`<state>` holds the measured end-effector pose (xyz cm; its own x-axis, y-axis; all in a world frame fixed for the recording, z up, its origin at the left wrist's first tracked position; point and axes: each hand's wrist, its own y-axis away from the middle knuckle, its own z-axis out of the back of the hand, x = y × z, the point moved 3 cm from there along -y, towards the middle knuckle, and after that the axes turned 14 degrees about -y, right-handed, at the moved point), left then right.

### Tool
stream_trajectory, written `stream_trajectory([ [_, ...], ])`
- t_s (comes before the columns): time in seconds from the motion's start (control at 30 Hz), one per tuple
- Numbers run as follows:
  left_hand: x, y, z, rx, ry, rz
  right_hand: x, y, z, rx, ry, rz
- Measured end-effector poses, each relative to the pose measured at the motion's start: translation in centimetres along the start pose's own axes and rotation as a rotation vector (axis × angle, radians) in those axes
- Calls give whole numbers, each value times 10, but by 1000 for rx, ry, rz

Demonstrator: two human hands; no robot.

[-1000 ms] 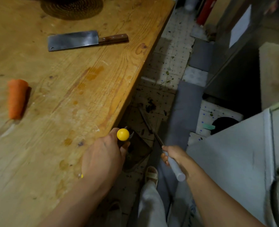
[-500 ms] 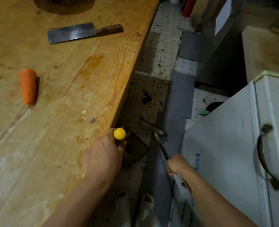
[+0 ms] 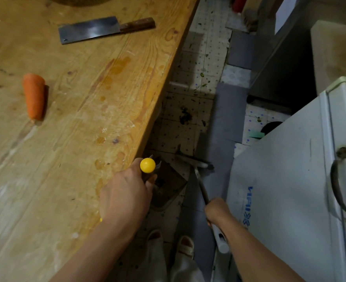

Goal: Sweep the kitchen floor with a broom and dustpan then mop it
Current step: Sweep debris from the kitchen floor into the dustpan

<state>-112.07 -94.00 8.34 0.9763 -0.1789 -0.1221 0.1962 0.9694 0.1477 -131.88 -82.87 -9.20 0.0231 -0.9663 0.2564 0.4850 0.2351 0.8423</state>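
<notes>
Our left hand (image 3: 125, 197) grips the dustpan (image 3: 168, 186) stick by the worktop (image 3: 86, 119) edge; our right hand (image 3: 216, 210) grips the broom (image 3: 200, 181) to push dirt in.

Table (image 3: 70, 159) fills the left of my frame. On it: cleaver (image 3: 105, 29) at upper left, carrot (image 3: 34, 96) at mid left, well apart. Floor strip (image 3: 196, 82) runs down the centre, debris pile (image 3: 185, 116) mid-frame. Dustpan (image 3: 168, 186) sits on the floor just below the table edge, lower centre. Cabinet (image 3: 290, 200) occupies the lower right. My 2 feet (image 3: 185, 244) at bottom centre.
</notes>
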Motion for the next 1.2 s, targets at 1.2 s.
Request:
stream_trajectory([
  [1.2, -14, -54, 0, 34, -1, -43, 55, -40, -27, -73, 151, 99],
])
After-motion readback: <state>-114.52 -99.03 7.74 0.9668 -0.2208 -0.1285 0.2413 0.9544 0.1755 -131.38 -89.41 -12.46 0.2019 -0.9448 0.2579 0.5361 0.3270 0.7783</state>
